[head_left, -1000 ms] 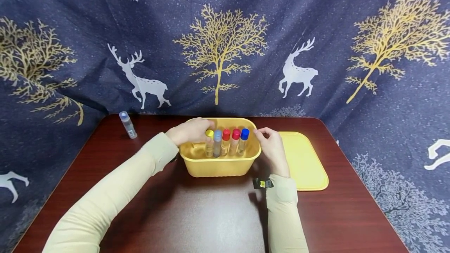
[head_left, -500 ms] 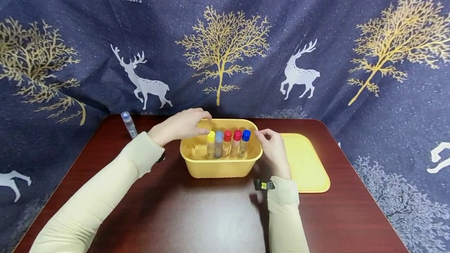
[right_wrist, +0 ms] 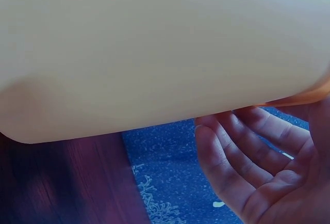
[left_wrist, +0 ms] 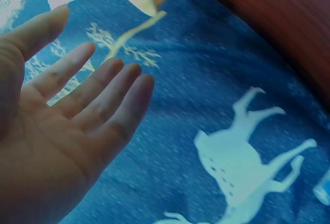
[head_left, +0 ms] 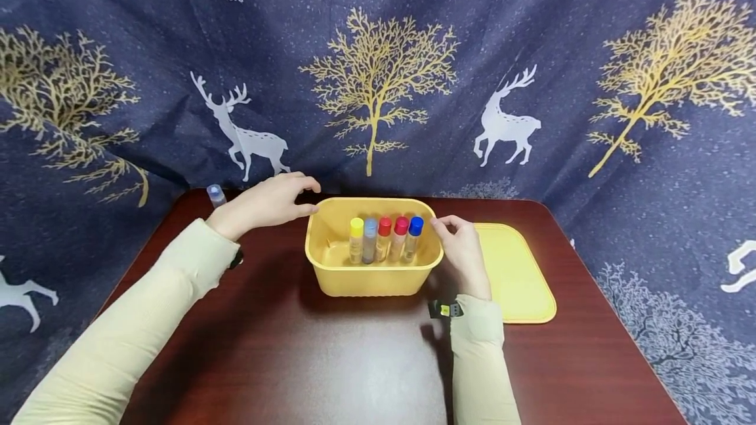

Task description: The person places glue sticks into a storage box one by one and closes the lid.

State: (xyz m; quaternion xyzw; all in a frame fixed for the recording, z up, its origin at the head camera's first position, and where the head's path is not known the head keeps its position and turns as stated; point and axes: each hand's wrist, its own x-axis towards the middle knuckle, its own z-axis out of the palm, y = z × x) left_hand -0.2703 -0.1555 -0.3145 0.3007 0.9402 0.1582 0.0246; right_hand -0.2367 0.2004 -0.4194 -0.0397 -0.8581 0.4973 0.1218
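A yellow plastic box (head_left: 372,279) stands mid-table with several capped tubes (head_left: 385,241) upright in a row inside; their caps are yellow, grey-blue, red, red and blue. My left hand (head_left: 268,202) hovers just left of the box's back corner with fingers spread and relaxed, holding nothing; the left wrist view shows its bare palm (left_wrist: 67,131). Behind it stands a small clear bottle (head_left: 216,194). My right hand (head_left: 463,248) rests against the box's right wall by the rim. In the right wrist view its fingers (right_wrist: 242,152) are loosely curled beside the box wall (right_wrist: 154,53).
A flat yellow lid (head_left: 514,271) lies on the dark red table (head_left: 354,359) just right of the box. A dark blue curtain with deer and trees (head_left: 378,84) hangs close behind and around the table's edges.
My left hand has lifted off the yellow-capped tube and out of the box, moving left and back toward the small bottle. The right hand has stayed by the box's right side.
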